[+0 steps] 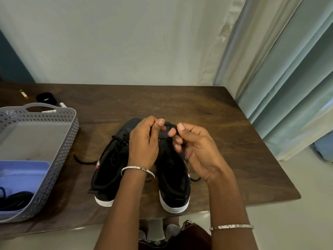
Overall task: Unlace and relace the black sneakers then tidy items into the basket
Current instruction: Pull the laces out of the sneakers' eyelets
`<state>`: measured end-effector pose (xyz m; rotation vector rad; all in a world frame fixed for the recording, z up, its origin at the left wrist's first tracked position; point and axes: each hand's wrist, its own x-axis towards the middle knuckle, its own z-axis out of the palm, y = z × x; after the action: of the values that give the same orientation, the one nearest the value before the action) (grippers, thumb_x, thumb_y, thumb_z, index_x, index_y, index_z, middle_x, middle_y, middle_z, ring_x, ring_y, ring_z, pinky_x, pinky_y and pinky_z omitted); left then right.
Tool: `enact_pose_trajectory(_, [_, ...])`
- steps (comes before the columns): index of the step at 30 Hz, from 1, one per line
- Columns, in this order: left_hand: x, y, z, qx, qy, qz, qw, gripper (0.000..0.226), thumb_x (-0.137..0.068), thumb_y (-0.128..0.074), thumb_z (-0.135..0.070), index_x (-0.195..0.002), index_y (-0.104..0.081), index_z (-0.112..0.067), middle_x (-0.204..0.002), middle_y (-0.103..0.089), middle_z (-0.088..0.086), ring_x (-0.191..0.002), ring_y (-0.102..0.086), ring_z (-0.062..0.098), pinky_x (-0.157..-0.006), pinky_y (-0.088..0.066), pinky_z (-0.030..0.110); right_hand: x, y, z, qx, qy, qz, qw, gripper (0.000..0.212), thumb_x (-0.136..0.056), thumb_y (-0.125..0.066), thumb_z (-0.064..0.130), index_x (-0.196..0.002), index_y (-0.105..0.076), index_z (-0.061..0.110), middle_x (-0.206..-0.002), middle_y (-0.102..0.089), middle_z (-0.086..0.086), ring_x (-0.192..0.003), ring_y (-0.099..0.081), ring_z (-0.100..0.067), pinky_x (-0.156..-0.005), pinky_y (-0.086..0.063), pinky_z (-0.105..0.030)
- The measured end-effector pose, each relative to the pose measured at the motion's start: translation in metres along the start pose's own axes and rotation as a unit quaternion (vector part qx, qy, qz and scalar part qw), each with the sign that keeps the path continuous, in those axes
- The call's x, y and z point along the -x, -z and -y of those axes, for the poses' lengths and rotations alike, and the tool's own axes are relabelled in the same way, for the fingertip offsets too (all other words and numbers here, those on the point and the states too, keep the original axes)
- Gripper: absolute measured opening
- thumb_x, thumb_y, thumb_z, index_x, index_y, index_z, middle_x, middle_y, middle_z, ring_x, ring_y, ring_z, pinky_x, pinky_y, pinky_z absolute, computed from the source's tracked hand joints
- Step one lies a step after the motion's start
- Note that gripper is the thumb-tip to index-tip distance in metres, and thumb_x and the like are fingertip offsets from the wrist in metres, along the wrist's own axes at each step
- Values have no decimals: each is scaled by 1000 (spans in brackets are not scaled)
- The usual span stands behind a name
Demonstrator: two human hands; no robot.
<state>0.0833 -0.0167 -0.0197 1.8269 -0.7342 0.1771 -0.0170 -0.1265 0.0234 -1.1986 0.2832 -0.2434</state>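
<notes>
Two black sneakers with white soles stand side by side on the brown table, toes pointing away from me. The left sneaker (110, 170) is laced, and a loose black lace end (81, 160) trails off to its left. Over the toe end of the right sneaker (173, 179), my left hand (144, 143) grips the tongue with curled fingers. My right hand (194, 145) pinches a black lace at the upper eyelets, with most of that lace hidden behind the fingers.
A grey perforated basket (59, 150) stands at the left, holding a blue tray (23, 174) and dark laces (14, 199). Behind it lie a black round object (46, 98) and small tubes (23, 93). A curtain (288, 78) hangs at the right; the table's front edge is just below the heels.
</notes>
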Motion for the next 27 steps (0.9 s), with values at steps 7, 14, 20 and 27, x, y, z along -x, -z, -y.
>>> enact_pose_trajectory(7, [5,-7,7,-38,-10,168,985,36,-98,-44,-46,-78,-63,-24,-70,-61,-15,-63,-53,2,-64,-47,39,-18,-17,-12,-246,111,-207,941,24,-99,-60,13,-114,-70,-2,-96,-76,-13,-87,-72,-20,-83,-61,-30])
enact_pose_trajectory(14, [4,0,-17,96,-15,135,986,35,-104,-49,-29,-75,-62,-15,-62,-57,-14,-58,-50,3,-60,-38,16,-21,12,-25,374,234,-219,870,16,-101,-61,21,-91,-74,18,-80,-72,10,-78,-68,-3,-73,-55,-25])
enact_pose_trajectory(20, [1,3,-11,72,-4,11,997,35,-106,-47,-26,-77,-59,-10,-66,-59,-20,-59,-52,1,-60,-35,12,-10,9,-11,220,58,-8,974,34,-106,-48,20,-82,-69,10,-62,-52,1,-60,-50,-12,-61,-42,-22])
enact_pose_trajectory(27, [2,-6,-1,22,-17,76,997,31,-105,-45,-30,-77,-56,-21,-67,-56,-18,-63,-51,3,-60,-37,18,-6,-5,-2,-205,29,-19,978,28,-98,-54,24,-86,-71,6,-66,-50,0,-60,-48,-9,-60,-46,-18])
